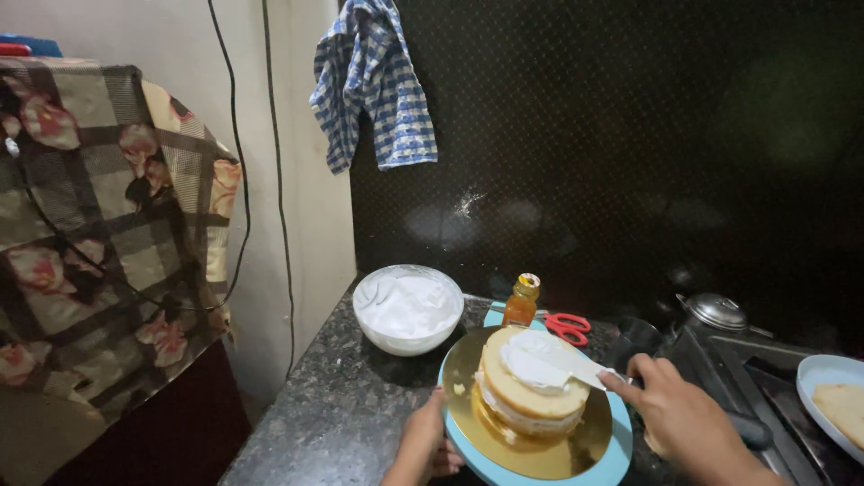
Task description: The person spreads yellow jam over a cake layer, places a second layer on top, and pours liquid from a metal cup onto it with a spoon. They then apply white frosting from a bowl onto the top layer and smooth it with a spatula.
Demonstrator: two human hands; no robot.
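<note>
Centrally, cake (531, 389), right hand (684, 418) spreading, left hand (423, 441) steadying

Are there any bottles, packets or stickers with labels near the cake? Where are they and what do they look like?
Small bottle: behind the cake, beside the white cream bowl; amber, with a yellow-and-white cap and a label too small to make out.
No other packets, signs or screens show.

Two bare hands (423, 445), no sleeves

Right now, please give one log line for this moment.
left hand: on turntable edge | right hand: holds spatula | spreading cream on cake | cream bowl behind
</note>
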